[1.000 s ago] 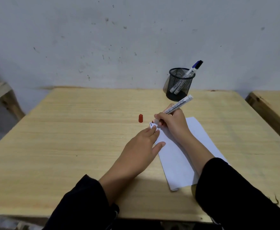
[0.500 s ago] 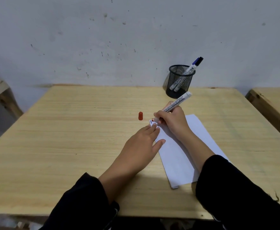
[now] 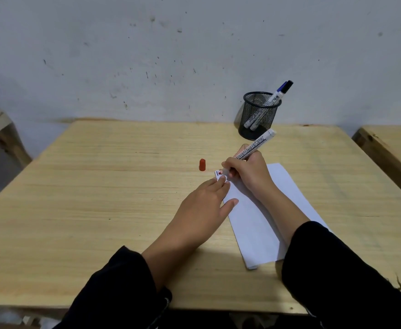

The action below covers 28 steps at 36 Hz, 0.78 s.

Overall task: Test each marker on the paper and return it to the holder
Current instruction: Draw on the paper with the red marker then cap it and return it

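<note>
The left hand (image 3: 203, 205) lies flat, fingers spread, pinning the paper (image 3: 261, 224) on the table (image 3: 99, 198). The right hand (image 3: 249, 172) grips a marker (image 3: 254, 148), tip on the paper's far corner beside a red cap (image 3: 202, 165). Beyond, two markers (image 3: 274, 98) stand in the holder (image 3: 258, 117).

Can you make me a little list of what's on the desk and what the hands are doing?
right hand: holds the red marker, tip down on the paper's far left corner
left hand: lies flat, fingers pressing on the paper
marks: short dark and red strokes near the tip
red cap: off, standing on the desk left of the paper
holder: black mesh cup by the wall, more markers inside, capped
</note>
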### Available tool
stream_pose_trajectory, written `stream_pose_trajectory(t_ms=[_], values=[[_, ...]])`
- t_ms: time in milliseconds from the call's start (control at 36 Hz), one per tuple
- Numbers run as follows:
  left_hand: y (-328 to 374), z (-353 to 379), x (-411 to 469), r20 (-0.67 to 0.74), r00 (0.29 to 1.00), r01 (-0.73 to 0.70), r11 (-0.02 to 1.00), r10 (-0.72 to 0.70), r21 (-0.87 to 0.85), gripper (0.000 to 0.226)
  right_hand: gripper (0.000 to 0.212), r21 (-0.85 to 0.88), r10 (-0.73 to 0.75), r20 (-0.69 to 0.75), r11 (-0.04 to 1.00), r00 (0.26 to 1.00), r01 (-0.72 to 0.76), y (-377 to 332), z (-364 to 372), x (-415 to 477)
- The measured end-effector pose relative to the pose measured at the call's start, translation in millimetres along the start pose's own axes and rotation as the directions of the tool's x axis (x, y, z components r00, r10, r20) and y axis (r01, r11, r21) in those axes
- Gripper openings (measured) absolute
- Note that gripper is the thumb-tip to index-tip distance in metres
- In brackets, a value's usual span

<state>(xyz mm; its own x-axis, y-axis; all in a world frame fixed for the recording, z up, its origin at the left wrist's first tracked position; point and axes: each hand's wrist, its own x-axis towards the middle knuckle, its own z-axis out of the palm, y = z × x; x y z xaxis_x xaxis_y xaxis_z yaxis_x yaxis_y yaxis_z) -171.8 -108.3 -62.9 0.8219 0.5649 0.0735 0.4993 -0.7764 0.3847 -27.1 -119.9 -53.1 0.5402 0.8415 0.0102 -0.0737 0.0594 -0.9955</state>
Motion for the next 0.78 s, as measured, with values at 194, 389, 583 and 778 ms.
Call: stream_pose_trajectory(t_ms=[194,389,583,778], values=[[1.4,-0.3,-0.6,0.009,1.0,0.001,1.0,-0.001,-0.003,0.051,0.03,0.02,0.015,0.004,1.0,1.0,-0.016,-0.6,0.1,0.0],[1.4,0.6,0.5,0.023,1.0,-0.002,1.0,0.003,-0.002,0.052,0.032,0.015,0.008,-0.014,1.0,1.0,-0.007,-2.2,-0.1,-0.6],[4.1,2.6,-1.7,0.057,0.998,0.02,1.0,-0.02,-0.006,0.053,0.027,0.188,0.02,-0.114,0.982,0.993,0.002,2.5,-11.4,0.3],[-0.4,3.6,-1.9,0.015,1.0,0.017,1.0,-0.017,-0.013,0.052,0.021,0.377,0.066,-0.074,0.925,0.995,-0.033,-0.2,-9.9,-2.0]])
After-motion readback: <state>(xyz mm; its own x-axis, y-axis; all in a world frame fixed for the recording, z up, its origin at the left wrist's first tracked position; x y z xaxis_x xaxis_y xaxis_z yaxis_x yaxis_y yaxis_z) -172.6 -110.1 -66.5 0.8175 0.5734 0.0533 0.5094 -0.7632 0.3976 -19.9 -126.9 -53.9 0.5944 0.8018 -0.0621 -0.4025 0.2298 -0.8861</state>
